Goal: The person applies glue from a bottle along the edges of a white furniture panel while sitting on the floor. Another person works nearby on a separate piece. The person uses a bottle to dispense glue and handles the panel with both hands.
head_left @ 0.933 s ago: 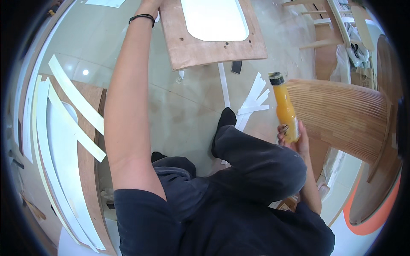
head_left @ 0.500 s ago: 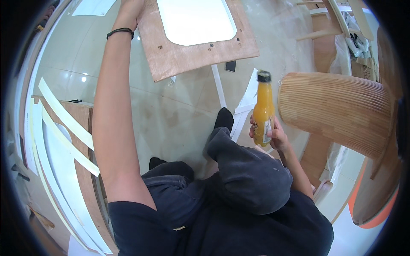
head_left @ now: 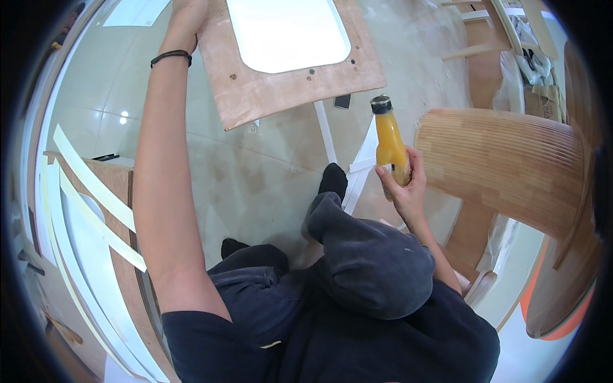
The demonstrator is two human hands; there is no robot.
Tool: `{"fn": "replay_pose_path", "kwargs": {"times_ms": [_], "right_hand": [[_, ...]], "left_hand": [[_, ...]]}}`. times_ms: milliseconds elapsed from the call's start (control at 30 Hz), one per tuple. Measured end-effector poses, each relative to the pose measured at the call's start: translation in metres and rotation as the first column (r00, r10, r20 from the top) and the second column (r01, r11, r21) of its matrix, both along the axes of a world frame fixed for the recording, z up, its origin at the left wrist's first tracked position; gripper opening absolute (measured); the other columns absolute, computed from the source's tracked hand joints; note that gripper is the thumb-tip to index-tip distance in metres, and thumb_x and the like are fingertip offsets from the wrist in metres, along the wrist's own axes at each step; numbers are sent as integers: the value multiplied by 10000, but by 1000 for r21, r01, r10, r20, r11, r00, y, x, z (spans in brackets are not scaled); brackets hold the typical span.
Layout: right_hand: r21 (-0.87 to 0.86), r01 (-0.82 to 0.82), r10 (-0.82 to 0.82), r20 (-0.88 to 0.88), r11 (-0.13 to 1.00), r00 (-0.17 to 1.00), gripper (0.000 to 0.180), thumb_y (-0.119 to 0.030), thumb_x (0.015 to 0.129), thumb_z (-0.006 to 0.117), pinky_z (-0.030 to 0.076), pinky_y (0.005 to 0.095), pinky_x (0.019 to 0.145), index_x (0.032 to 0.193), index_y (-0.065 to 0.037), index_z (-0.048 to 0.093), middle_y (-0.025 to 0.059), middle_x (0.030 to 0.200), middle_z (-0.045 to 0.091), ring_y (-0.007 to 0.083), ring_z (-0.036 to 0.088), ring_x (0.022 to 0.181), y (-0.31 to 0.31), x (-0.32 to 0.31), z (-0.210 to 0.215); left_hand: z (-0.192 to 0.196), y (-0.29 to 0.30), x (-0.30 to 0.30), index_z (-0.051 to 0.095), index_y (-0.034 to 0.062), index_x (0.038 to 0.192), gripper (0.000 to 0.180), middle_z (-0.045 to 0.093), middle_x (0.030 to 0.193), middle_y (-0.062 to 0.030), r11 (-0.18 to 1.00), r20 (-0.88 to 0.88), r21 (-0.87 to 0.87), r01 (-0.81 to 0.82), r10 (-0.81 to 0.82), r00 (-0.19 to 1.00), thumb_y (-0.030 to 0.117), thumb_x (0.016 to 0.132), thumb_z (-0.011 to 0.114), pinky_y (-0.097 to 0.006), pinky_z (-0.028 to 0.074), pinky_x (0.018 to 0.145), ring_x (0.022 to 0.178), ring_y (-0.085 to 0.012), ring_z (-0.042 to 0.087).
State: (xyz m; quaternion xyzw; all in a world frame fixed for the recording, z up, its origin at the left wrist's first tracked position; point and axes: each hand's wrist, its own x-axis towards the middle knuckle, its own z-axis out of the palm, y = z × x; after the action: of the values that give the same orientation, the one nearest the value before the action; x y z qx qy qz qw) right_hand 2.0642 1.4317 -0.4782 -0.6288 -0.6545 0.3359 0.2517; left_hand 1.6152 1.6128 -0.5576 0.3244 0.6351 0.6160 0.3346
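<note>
In my right hand (head_left: 408,182) is a bottle (head_left: 391,143) of yellow-orange liquid with a black cap. My fingers wrap its lower part, and it stands nearly upright, tilted slightly left. A pale label shows partly beside my thumb. My left arm reaches far forward, a dark band at the wrist. My left hand (head_left: 189,14) lies at the left edge of a wooden board (head_left: 268,96), its fingers cut off by the picture's upper rim. The board carries a white panel (head_left: 290,35) with rounded corners and has several dark spots along its near side.
A ribbed wooden cylinder (head_left: 504,166) lies to the right of the bottle. White strips (head_left: 324,131) and a dark flat object (head_left: 342,101) are on the tiled floor. Boards with pale strips (head_left: 96,179) stand at my left. Wooden furniture parts (head_left: 479,51) lie far right.
My right hand has turned around the bottle, and the bottle's top has moved slightly left and farther away. The board and my left arm appear shifted a little left.
</note>
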Motion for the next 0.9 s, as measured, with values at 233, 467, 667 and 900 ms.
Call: {"fn": "replay_pose_path", "kwargs": {"times_ms": [233,467,667,900], "right_hand": [[76,44,-59,200,996,978,540,-297,860,849,527,292,773,1222,-22,558,97,997,701,142,660,862,5,-8,1],[77,55,-67,168,995,984,542,-316,862,846,530,308,770,1213,-20,557,104,974,706,159,668,844,7,-14,-1],[43,101,-109,240,994,965,568,-348,851,845,544,344,746,1221,-27,558,128,939,704,203,695,817,7,-31,7],[-83,-224,239,334,971,912,552,-280,849,849,537,321,794,1241,-31,550,126,1025,688,173,673,914,-16,-40,26]], "left_hand": [[4,-4,2,521,-107,1353,597,621,1307,-215,999,-46,-24,-43,42,998,398,1035,517,-361,447,1050,1197,-274,582],[6,-7,3,496,-127,1376,628,606,1333,-231,1000,-45,14,-1,2,999,400,1036,514,-359,440,1067,1229,-279,571],[5,-2,2,473,-140,1398,650,583,1378,-241,1000,43,13,-4,4,999,402,1040,508,-362,424,1101,1280,-289,551],[10,-3,2,442,-146,1420,680,553,1415,-256,999,-2,-41,-7,7,1000,413,1037,498,-380,415,1116,1304,-304,537]]}}
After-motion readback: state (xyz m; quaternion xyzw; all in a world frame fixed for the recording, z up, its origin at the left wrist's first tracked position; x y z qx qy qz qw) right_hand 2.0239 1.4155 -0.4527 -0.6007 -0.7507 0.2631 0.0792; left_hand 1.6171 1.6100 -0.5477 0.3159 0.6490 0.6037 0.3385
